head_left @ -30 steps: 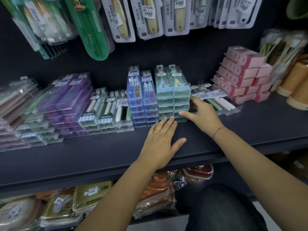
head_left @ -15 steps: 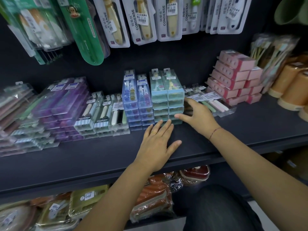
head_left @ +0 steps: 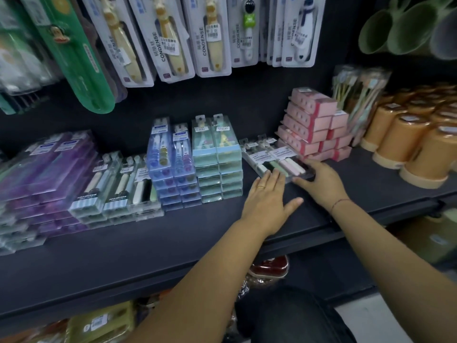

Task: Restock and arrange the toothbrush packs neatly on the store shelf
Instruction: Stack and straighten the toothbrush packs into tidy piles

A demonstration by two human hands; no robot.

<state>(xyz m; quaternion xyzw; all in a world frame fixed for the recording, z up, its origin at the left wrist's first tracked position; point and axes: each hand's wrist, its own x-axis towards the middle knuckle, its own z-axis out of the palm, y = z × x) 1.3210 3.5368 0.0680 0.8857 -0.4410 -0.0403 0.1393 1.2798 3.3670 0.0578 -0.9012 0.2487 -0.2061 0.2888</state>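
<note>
Clear packs of soft toothbrushes (head_left: 268, 158) lie slanted on the dark shelf (head_left: 173, 243), between the mint stack (head_left: 217, 169) and the pink boxes (head_left: 311, 125). My left hand (head_left: 268, 201) lies flat on the shelf, its straight fingertips touching the front end of these packs. My right hand (head_left: 324, 181) sits at their front right corner, thumb along the front edge and fingers against the right side. Blue packs (head_left: 170, 169), clear striped packs (head_left: 116, 191) and purple packs (head_left: 47, 174) stand in stacks further left.
Carded toothbrushes (head_left: 205, 38) and a green case (head_left: 74, 50) hang above the shelf. Orange cups (head_left: 415, 144) crowd the right end, with green cups (head_left: 400, 26) above them. Wrapped goods (head_left: 99, 323) fill the lower shelf. My knee (head_left: 291, 315) is below.
Both hands have shifted right, from the mint stack to the clear soft toothbrush packs. The left fingertips now touch the packs' front end and the right hand has slid to their front right corner.
</note>
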